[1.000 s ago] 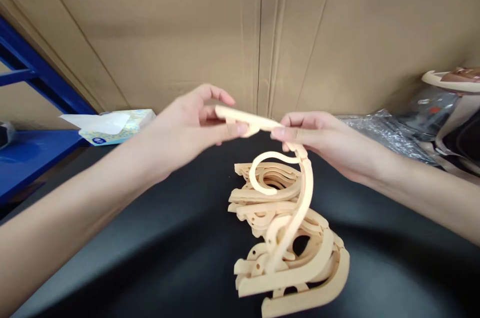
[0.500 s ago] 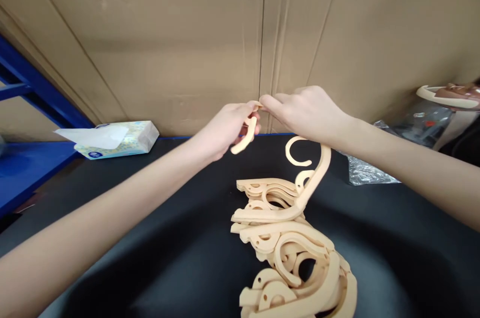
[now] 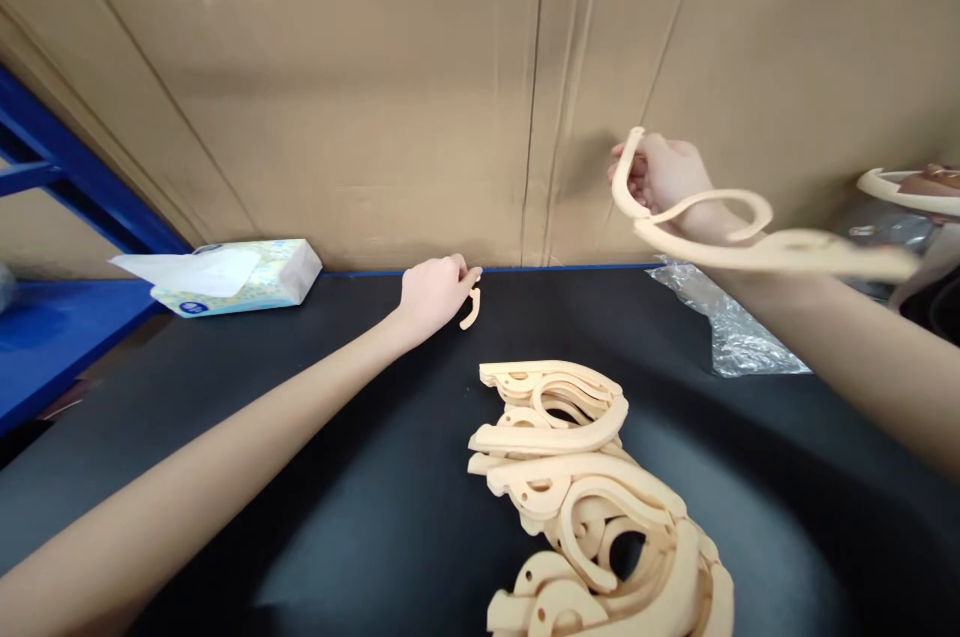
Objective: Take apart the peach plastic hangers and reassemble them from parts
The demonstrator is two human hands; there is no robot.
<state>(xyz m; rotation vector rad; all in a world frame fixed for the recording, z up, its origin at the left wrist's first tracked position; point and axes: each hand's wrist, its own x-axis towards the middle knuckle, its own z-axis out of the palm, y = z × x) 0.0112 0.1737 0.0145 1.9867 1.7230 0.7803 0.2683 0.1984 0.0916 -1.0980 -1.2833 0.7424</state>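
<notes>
Item 1, one hanger [image 3: 776, 255], cream, jointed: raised clear of the worktop [image 3: 337, 477] at your right. Its hook curls back between a short upright arm and a long arm reaching right, the far end blurred. Your right hand [image 3: 671, 179] has its fingers curled in behind the short arm, seemingly holding it.

Item 2, one curved piece [image 3: 472, 310], cream: at the worktop's far edge, below the fingertips of your left hand [image 3: 435, 297]. Your fingers are drawn narrow and appear to pinch its upper end; the rest of it is hidden, and whether it rests or hangs cannot be told.

Item 3, one pile [image 3: 551, 447] of like cream hangers: nearer you, well apart from both hands, the parts overlapping and nested; count not readable.

Progress, as judged: one hanger is apart from the pile and looks opened out; most of the stock lies folded, unhandled.

Surroundings: tissue pack [image 3: 292, 272] beyond your left forearm; clear plastic [image 3: 750, 342] near your right forearm; cardboard [image 3: 360, 117] behind.
</notes>
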